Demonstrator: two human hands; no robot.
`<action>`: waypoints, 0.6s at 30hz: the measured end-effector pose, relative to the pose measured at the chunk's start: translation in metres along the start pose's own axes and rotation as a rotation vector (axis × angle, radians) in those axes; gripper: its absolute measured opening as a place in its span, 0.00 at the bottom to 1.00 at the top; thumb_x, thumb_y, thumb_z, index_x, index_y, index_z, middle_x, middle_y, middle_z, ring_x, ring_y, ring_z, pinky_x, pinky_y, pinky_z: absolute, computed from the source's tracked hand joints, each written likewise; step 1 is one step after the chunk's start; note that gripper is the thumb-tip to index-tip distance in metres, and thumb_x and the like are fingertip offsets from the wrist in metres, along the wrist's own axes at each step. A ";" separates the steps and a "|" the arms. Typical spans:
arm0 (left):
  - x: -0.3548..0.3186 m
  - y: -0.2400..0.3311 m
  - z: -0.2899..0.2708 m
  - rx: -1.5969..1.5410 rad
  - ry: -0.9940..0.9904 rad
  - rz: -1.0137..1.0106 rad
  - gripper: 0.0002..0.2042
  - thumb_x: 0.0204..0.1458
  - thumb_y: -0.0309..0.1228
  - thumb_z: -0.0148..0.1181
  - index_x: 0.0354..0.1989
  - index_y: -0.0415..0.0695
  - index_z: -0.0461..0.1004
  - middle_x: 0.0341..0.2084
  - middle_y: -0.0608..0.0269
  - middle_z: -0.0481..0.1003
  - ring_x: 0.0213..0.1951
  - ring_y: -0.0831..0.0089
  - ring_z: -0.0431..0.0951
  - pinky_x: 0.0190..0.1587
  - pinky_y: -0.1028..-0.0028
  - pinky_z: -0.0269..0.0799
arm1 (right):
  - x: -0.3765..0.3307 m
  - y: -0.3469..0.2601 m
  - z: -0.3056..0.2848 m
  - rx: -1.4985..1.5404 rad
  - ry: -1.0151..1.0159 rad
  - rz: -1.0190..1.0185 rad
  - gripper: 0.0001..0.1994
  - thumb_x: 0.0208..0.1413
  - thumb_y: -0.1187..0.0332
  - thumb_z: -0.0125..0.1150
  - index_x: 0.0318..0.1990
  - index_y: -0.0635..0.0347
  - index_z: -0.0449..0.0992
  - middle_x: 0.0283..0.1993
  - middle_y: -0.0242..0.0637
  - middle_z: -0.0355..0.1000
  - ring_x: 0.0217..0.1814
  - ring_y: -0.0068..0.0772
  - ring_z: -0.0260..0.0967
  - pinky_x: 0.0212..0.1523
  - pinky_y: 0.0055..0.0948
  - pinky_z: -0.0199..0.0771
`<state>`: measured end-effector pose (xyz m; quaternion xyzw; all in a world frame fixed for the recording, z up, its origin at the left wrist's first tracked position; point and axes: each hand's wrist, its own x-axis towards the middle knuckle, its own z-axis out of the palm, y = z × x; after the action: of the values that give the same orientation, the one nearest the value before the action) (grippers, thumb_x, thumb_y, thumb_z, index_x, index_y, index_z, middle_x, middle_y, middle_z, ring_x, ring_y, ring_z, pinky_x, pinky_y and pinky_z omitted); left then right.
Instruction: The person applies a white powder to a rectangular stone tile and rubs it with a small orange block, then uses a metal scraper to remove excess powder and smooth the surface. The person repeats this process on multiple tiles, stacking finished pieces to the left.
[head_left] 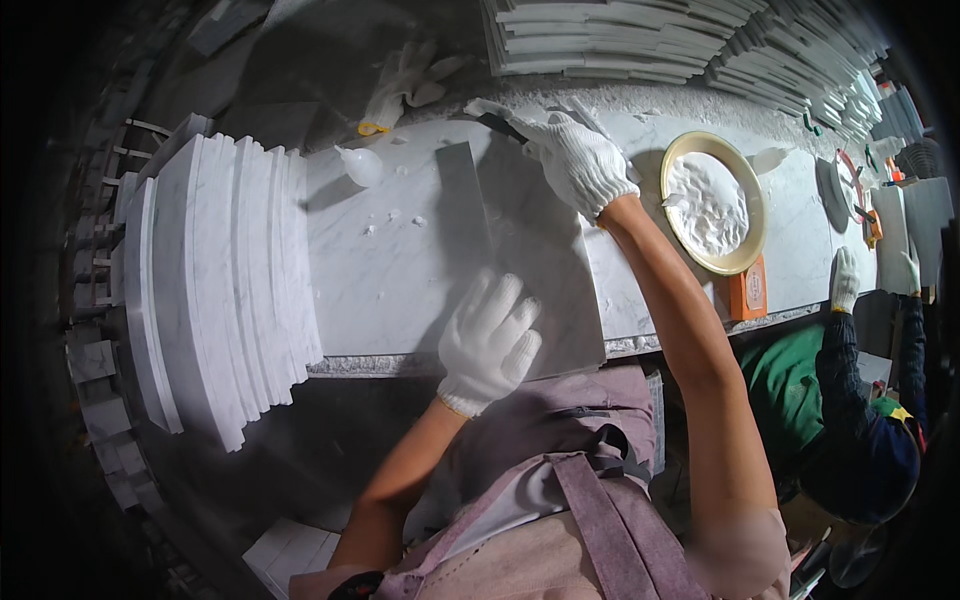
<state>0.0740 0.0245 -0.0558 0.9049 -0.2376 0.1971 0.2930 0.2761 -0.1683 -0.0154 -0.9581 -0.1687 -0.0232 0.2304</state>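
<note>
A grey-white marble tile (540, 250), partly in shadow, lies on the work surface in front of me. My left hand (490, 340), in a white knit glove, is over the tile's near edge with its fingers spread and slightly blurred; nothing shows in it. At the far side of the tile my gloved right hand (583, 165) reaches out, its fingers bent at some dark and greyish pieces. What it grips there is hard to make out. Right of that arm sits a cream basin (752, 180) holding white powder or paste (710, 205).
Upright marble slabs (220, 270) stand at the left, and stacked tiles (600, 40) at the back. A white bulb-shaped bottle (360, 166), loose gloves (405, 90) and an orange box (748, 288) lie about. Another person (860, 430) works at the right.
</note>
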 end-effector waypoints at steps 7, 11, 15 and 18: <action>0.001 0.002 -0.001 0.009 0.001 -0.002 0.14 0.57 0.40 0.61 0.45 0.46 0.85 0.57 0.51 0.77 0.59 0.42 0.76 0.57 0.52 0.76 | -0.014 -0.005 -0.002 0.132 0.002 -0.014 0.19 0.64 0.70 0.53 0.59 0.47 0.82 0.39 0.44 0.81 0.42 0.50 0.80 0.42 0.43 0.79; 0.001 0.004 -0.001 0.017 0.025 -0.008 0.14 0.56 0.40 0.63 0.47 0.50 0.85 0.57 0.56 0.78 0.59 0.46 0.77 0.57 0.55 0.77 | -0.024 -0.008 -0.001 0.149 0.028 0.001 0.20 0.66 0.67 0.55 0.64 0.46 0.77 0.45 0.45 0.80 0.45 0.49 0.79 0.45 0.43 0.79; 0.002 0.006 -0.003 -0.007 0.054 0.013 0.14 0.56 0.37 0.62 0.45 0.43 0.85 0.57 0.48 0.77 0.59 0.43 0.77 0.59 0.53 0.76 | -0.078 -0.011 -0.008 0.404 0.155 0.133 0.24 0.67 0.65 0.57 0.70 0.47 0.71 0.52 0.48 0.78 0.51 0.51 0.78 0.50 0.39 0.80; 0.004 0.005 -0.005 -0.093 0.104 -0.011 0.13 0.54 0.32 0.65 0.46 0.41 0.84 0.55 0.47 0.79 0.59 0.42 0.77 0.60 0.54 0.76 | -0.153 -0.013 -0.018 0.758 0.027 0.367 0.28 0.70 0.65 0.59 0.75 0.54 0.65 0.43 0.37 0.78 0.38 0.25 0.74 0.44 0.27 0.78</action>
<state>0.0734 0.0226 -0.0476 0.8802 -0.2261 0.2309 0.3476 0.1278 -0.2135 -0.0121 -0.8191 0.0114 0.0695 0.5692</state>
